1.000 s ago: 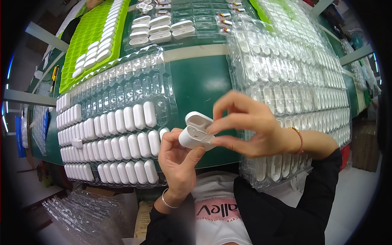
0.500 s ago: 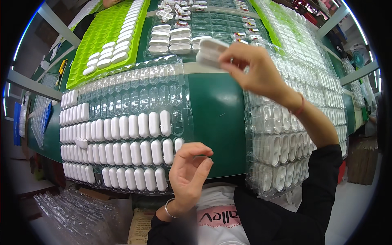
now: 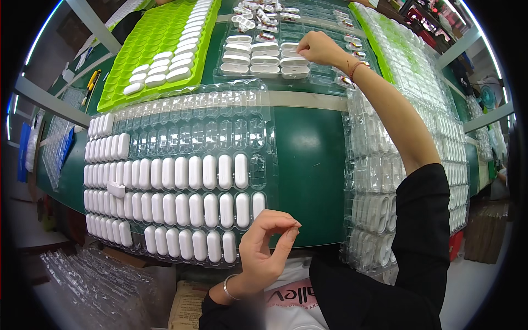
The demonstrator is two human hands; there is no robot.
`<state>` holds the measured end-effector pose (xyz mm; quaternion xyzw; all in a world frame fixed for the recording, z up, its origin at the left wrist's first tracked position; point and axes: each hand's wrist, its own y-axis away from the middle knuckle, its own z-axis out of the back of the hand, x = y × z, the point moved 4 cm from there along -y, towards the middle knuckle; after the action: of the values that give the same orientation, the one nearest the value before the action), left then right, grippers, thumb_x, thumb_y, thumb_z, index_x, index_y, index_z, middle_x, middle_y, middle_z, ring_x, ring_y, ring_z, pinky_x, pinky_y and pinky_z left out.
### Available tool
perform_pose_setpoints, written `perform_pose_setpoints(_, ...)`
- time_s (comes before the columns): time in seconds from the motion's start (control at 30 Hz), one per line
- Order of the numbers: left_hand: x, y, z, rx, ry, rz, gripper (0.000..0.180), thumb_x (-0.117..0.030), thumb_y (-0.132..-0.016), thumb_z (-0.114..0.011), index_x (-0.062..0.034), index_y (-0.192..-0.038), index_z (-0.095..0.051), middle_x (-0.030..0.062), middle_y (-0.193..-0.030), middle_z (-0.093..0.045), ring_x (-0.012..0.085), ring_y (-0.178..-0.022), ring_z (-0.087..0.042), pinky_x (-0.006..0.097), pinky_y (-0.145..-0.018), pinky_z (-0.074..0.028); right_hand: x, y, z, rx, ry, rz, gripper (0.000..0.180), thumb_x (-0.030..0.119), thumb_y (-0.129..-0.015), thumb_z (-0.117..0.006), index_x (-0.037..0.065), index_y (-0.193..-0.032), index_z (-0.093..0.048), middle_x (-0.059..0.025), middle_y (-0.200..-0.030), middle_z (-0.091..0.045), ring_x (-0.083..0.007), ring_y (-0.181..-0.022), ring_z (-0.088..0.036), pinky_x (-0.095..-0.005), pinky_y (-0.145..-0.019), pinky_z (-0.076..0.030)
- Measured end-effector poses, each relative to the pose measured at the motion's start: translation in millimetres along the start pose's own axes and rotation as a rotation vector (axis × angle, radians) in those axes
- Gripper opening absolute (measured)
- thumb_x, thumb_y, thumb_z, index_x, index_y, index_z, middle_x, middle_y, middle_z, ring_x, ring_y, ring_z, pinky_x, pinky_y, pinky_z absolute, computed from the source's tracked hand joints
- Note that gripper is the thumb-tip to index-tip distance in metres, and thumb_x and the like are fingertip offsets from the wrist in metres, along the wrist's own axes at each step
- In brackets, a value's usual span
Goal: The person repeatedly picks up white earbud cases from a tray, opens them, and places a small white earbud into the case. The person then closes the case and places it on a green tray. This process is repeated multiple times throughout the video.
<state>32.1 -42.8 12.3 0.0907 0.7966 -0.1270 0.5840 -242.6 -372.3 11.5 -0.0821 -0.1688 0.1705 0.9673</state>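
Note:
My right hand reaches far forward. Its fingertips are closed at the right end of an open white oval plastic case with a hinged lid. More such open cases lie beside it in rows, hollow sides up. Near the front edge my left hand is curled, thumb and forefinger tips pressed together; anything between them is too small to make out. Just beyond it, a closed white case stands in a clear plastic tray, at the end of a row of closed cases.
A bright green tray with some white pieces lies at far left. Small parts are heaped at the back. Stacked clear trays with white parts line the right. A loose white piece rests across the left rows.
My right hand has carried a white case forward to the open cases and lowered it there. My left hand's thumb and forefinger have closed together. The whole view has shifted slightly.

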Motion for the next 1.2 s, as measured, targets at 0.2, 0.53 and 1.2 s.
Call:
perform_pose_setpoints(0.2,-45.2,4.8,51.1,-0.204,-0.678,-0.348,0.023,0.015,-0.079,-0.062,0.0020,-0.097,-0.063,0.0125,-0.087,-0.065,0.0179,-0.073,-0.061,0.025,-0.063,-0.049,45.0,25.7,44.3,-0.123,-0.072,0.115,0.019,0.013,-0.081,-0.062,-0.001,-0.091,-0.071,-0.0140,-0.082,-0.071,-0.0250,-0.074,-0.067,-0.0334,-0.072,-0.053)
perform_pose_setpoints(0.53,-66.7,-129.0,309.4,-0.528,-1.766,-0.131,0.022,-0.014,-0.086,-0.064,0.0005,-0.103,-0.065,0.0190,-0.096,-0.068,0.0347,-0.089,-0.065,0.042,-0.078,-0.050,76.1,216.3,140.2,-0.286,-0.215,-0.105,0.018,0.009,-0.092,-0.059,0.004,-0.106,-0.070,-0.0042,-0.082,-0.072,-0.0082,-0.067,-0.059,-0.0216,-0.062,-0.046)
perform_pose_setpoints(1.2,-56.1,-5.0,0.5,0.014,-1.098,-0.626,0.027,0.007,-0.085,-0.062,0.0071,-0.112,-0.055,0.0212,-0.107,-0.064,0.0318,-0.097,-0.062,0.040,-0.086,-0.050,-169.4,368.7,188.9,-0.193,0.362,-0.864,0.028,0.032,-0.075,-0.067,0.006,-0.083,-0.072,-0.0129,-0.084,-0.070,-0.0293,-0.079,-0.067,-0.0378,-0.071,-0.052)
